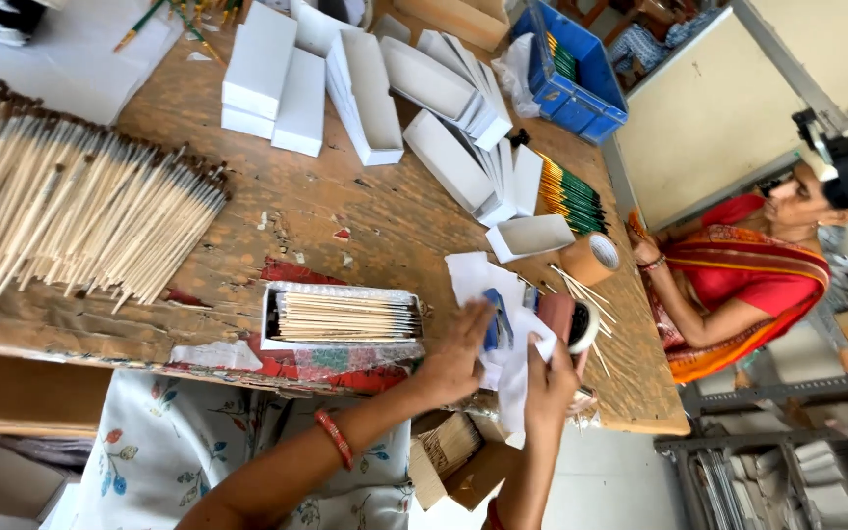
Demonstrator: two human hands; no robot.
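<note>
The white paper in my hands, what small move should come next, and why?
Probably fold the white paper over the blue item. The left hand presses that item flat on the paper, and the right hand pinches the paper's loose edge, lifted beside it.

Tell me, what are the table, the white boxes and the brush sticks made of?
The table looks like bare wood: brown, grainy, scuffed. The white boxes seem to be thin matte card, going by their sharp folded edges. The brush sticks look like pale unpainted wood with dark tips. The sheet under the left hand and right hand looks like soft white paper, since it bends.
</note>
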